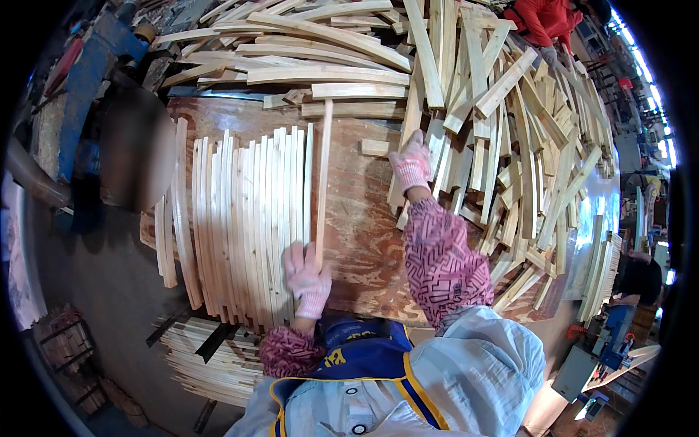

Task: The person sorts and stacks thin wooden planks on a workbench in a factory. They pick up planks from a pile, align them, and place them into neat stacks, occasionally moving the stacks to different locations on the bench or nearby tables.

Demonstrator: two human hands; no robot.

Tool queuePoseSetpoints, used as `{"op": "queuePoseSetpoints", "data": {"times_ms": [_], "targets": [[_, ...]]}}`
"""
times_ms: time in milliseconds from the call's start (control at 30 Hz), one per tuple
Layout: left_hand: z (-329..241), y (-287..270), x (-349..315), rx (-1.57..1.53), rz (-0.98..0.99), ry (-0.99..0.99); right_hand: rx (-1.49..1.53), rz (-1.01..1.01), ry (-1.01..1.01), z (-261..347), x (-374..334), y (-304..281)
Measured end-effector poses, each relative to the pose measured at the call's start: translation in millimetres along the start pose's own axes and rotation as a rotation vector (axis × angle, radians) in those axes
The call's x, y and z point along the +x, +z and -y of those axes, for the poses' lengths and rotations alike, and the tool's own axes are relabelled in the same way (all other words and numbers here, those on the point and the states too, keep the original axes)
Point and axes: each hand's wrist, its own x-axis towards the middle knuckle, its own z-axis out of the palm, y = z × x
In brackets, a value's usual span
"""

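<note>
My left hand (pixel 306 282), in a pinkish-white work glove, lies at the near end of a row of pale wooden strips (pixel 247 218). Its fingers are stretched out and apart. Beside them, to the right of the row, a single thin strip (pixel 324 175) stretches away from me with a gap at its far end. My right hand (pixel 413 162), gloved alike, reaches to the left edge of a jumbled pile of wooden pieces (pixel 473 138). Its fingers extend over the wood, apparently without gripping a piece. A short block (pixel 375 148) lies just left of it.
Long curved wooden slats (pixel 328 51) are heaped across the far side of the brown plywood tabletop (pixel 357 218). More strips (pixel 211 357) are stacked below at the near left. Blue machinery (pixel 95 73) stands far left. A person in red (pixel 542 18) is at the far right.
</note>
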Motion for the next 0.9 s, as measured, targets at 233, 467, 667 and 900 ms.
{"op": "queuePoseSetpoints", "data": {"times_ms": [233,467,667,900], "targets": [[-6,8,16,-0.007,-0.175,0.087,0.327,0.337,-0.614,-77,-115,26],[-65,2,63,-0.595,0.255,0.026,-0.141,0.164,-0.692,-55,-37,2],[10,12,-26,-0.019,-0.181,0.157,-0.299,-0.294,-0.315,23,112,-60],[-35,-5,40,-0.296,-0.138,0.117,0.072,-0.001,-0.780,-10,76,-12]]}}
